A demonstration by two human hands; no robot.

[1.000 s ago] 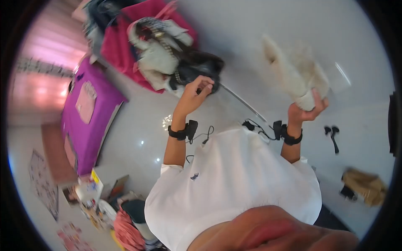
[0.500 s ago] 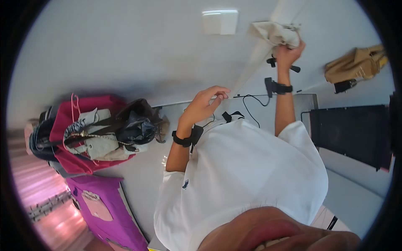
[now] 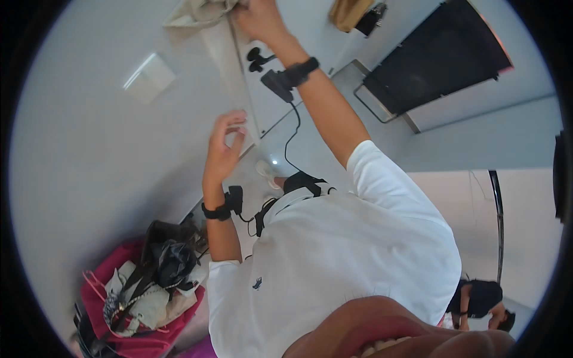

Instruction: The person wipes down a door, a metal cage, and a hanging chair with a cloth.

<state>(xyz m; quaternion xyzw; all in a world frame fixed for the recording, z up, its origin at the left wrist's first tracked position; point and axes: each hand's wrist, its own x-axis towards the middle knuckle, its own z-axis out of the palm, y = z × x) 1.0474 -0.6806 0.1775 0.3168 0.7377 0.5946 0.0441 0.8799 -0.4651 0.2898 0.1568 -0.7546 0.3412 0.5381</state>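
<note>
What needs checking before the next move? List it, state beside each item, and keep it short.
1. Right hand holding the pale cloth: ok.
2. Grip firm: cannot tell; the frame's top edge crops it.
3. Whole cloth in view: not ok, partly cut off.
4. Left hand free: ok, holds nothing.
5. Black cable clear of the cloth: ok.

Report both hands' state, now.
Left hand: open, fingers loosely curled, nothing visibly held.
Right hand: closed on beige cloth.
</note>
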